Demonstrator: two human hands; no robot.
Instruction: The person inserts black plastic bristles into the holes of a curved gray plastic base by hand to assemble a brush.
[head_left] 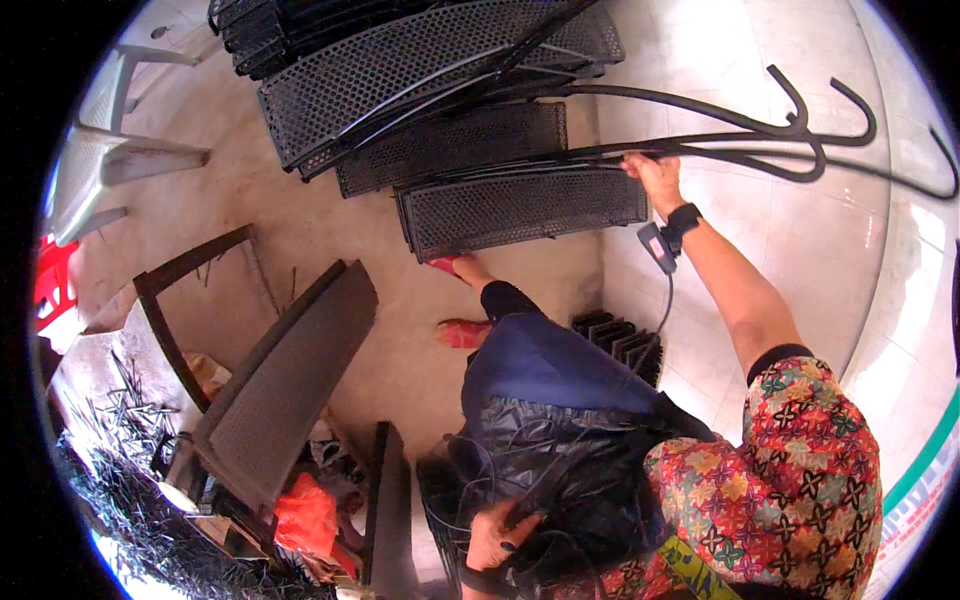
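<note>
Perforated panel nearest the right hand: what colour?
The perforated panel is black, seen best in the head view.

Left hand (495,540): blurred, fingertips lost in the black bundle (600,500) on the lap, can't tell if it holds any; forearm cut by lower edge. Right hand (658,183): fingertips partly hidden at the black hooked bars (730,139), exact grip unclear. Rearmost mesh panels (300,30) cut off at top. Slotted black stack (617,340), floor's right edge, lower part behind the lap. White chair (150,160), red seat (55,285) cropped at left rim. Dark strips (120,490) cropped too; single pieces too small to count.
</note>
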